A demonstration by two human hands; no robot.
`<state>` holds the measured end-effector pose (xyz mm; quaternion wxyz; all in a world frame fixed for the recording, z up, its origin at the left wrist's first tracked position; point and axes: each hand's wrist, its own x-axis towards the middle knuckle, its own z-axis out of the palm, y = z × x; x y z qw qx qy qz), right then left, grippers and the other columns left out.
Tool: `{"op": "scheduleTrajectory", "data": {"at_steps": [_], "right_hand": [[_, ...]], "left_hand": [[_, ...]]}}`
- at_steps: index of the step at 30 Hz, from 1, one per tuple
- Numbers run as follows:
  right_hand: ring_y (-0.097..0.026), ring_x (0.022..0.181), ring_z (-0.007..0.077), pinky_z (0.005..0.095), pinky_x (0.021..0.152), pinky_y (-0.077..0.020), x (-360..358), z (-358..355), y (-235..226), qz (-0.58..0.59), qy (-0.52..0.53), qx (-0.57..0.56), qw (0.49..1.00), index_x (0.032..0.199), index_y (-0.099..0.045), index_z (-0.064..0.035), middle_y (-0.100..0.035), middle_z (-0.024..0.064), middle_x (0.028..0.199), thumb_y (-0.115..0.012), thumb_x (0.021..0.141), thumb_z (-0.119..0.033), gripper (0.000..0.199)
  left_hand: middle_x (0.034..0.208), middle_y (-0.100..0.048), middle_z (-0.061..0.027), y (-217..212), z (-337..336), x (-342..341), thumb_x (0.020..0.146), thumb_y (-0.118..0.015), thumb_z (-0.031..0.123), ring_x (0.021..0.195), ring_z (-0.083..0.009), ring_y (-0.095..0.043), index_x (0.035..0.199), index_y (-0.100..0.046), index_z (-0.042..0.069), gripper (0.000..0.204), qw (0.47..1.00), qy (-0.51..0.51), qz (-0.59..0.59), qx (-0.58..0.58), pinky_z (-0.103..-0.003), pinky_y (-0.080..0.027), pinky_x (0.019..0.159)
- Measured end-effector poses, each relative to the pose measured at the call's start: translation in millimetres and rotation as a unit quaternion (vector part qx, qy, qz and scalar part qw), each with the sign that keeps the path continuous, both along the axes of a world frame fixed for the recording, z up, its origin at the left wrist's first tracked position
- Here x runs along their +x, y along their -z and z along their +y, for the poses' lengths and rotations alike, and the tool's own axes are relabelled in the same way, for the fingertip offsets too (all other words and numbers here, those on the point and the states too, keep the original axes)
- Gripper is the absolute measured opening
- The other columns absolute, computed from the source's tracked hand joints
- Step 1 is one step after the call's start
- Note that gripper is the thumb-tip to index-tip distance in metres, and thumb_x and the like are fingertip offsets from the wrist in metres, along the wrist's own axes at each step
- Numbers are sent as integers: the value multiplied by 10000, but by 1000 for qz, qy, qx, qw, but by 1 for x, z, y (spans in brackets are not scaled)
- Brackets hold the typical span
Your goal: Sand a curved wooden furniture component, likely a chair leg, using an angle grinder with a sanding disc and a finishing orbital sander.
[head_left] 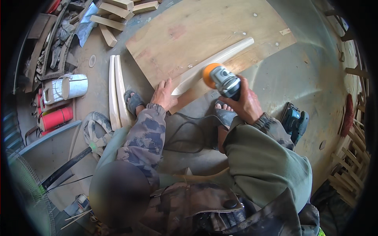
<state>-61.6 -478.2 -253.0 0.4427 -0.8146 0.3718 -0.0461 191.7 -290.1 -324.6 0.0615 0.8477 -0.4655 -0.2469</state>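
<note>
A long pale curved wooden piece (220,61) lies across a plywood board (197,35) on the floor. My left hand (164,95) rests flat by the near end of the piece, on the board's edge, fingers spread. My right hand (246,103) grips the body of a grey angle grinder (224,80). Its orange disc (208,72) sits against the wooden piece near the middle. My sandalled feet (134,103) are at the board's near edge.
Two more pale curved pieces (116,92) lie left of the board. A blue-green sander (296,122) sits on the concrete at right. White and red canisters (59,102), offcuts (114,17) and clutter fill the left. A black cable (185,133) loops by my knees.
</note>
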Motion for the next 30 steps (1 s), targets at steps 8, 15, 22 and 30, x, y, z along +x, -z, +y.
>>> {"op": "scheduleTrajectory", "data": {"at_steps": [8, 15, 22, 30], "right_hand": [[-616, 978, 425, 469, 804, -500, 24, 15, 8, -7, -80, 16, 997, 1320, -331, -4, -606, 286, 1076, -768, 757, -377, 805], [-621, 908, 431, 470, 747, -506, 32, 3, 18, -39, -70, -22, 997, 1242, -362, -27, -619, 273, 960, -767, 755, -374, 723], [-663, 919, 362, 398, 762, -521, -4, -116, 38, 1, 123, -110, 986, 1202, -429, -9, -656, 235, 962, -793, 754, -404, 700], [-635, 850, 442, 477, 694, -512, 10, -79, 49, -111, 109, -83, 984, 1146, -391, -54, -641, 259, 895, -783, 746, -385, 651]], "left_hand": [[1257, -480, -221, -1, -11, -4, 687, -753, 174, 1192, -390, -470, 1395, -356, -15, 833, 1000, 14, 9, 14, -412, -416, 1007], [1233, -463, -222, -8, -1, 2, 675, -753, 161, 1183, -397, -456, 1401, -314, -7, 865, 999, 19, 27, 31, -422, -413, 1004], [1250, -455, -225, 1, -5, 6, 667, -723, 168, 1187, -394, -450, 1421, -297, -10, 884, 999, 41, 22, 28, -414, -408, 1010], [1204, -465, -230, -4, -11, 9, 645, -726, 187, 1134, -403, -485, 1403, -329, -11, 877, 997, 51, 44, 37, -420, -429, 980]]}}
